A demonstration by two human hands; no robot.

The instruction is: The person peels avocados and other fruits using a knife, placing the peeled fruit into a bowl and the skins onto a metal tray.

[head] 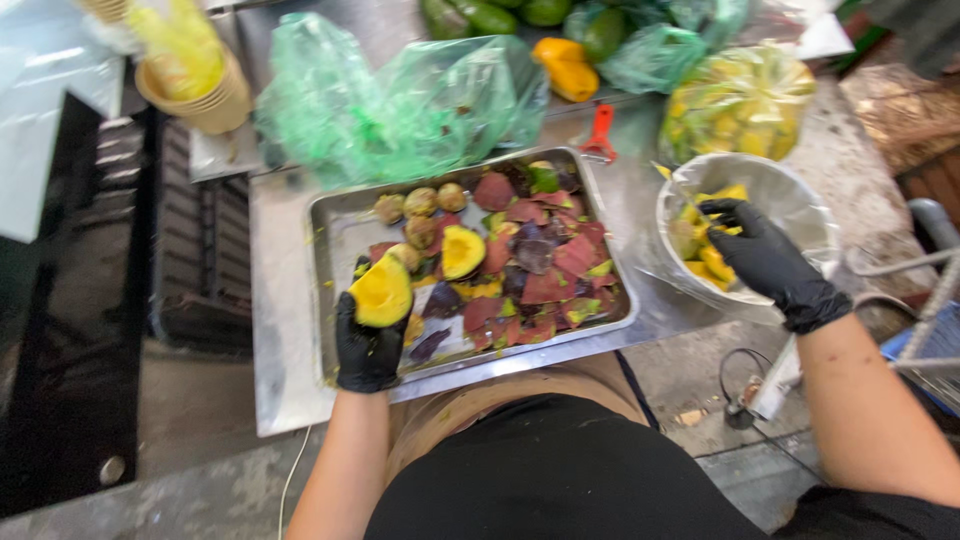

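My left hand (367, 345), in a black glove, holds a halved avocado (381, 293) with its yellow flesh facing up, over the near left corner of a metal tray (330, 215). The tray holds purple-red avocado skins (548, 262), pits and another avocado half (462, 251). My right hand (765, 262), also in a black glove, reaches into a bag-lined bowl (790, 200) of yellow avocado pieces and grips a thin utensil (682, 190) whose tip points up and left.
Green plastic bags (400, 105) lie behind the tray, with whole green avocados (480, 15) and a yellow fruit (566, 68) at the back. A clear bag of yellow pieces (738, 100) sits behind the bowl. A red-handled tool (599, 135) and stacked paper cups (200, 95) are nearby.
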